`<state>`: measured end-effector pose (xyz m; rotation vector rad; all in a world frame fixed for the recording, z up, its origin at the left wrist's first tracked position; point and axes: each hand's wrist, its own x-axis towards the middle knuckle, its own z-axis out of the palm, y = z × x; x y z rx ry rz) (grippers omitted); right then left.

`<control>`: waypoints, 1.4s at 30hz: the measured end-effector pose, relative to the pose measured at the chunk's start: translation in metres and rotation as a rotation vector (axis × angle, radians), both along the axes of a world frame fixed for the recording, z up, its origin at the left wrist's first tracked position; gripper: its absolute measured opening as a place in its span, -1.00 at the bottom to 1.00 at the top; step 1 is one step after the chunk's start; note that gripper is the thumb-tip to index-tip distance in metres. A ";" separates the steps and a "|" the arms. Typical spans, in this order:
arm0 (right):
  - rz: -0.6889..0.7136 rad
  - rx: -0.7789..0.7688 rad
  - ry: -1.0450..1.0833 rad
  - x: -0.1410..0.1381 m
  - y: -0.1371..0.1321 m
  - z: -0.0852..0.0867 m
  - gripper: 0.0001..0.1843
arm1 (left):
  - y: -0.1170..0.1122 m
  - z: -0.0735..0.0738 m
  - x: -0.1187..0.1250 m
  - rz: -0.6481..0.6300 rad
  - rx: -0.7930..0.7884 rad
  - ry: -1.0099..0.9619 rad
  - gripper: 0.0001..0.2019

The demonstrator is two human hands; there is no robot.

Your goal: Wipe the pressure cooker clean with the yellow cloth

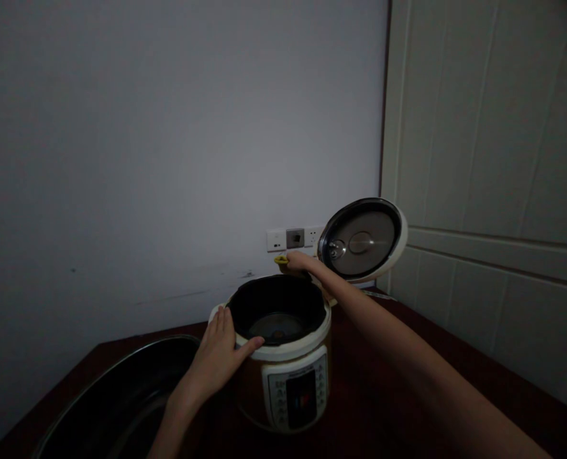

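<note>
White rim and brown body mark the electric cooker [293, 352] standing at the middle of the dark red desk [369, 408], with its control panel [296, 396] turned toward the near side. Its mouth is uncovered, showing a dark inner pot [273, 296]; something at the bottom of it is too dim to tell. The left hand [216, 354] lies on the left and near part of the rim, its fingers close together and its thumb spread well away from them along the near edge. The right hand [298, 261] reaches past the right side to the far side of the cooker, fingers bent beside a small yellow piece [280, 260]; whether they pinch it I cannot tell, as most of the fingers are hidden. Far right of the cooker, the round lid [362, 245] stands tilted up, metal underside facing the near side, the right forearm passing in front of its lower edge. A large black pan [120, 395] sits near left, just beside the cooker. At the far side, 3 socket and switch plates [295, 238] line up on the pale wall [192, 127], and white panelling [469, 127] fills the right.
</note>
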<state>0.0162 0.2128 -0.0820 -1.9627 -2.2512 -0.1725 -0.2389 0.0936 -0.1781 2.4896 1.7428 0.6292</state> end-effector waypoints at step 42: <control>-0.159 0.099 0.010 0.016 -0.076 -0.037 -0.71 | 0.000 -0.001 0.001 -0.033 0.026 -0.023 -0.01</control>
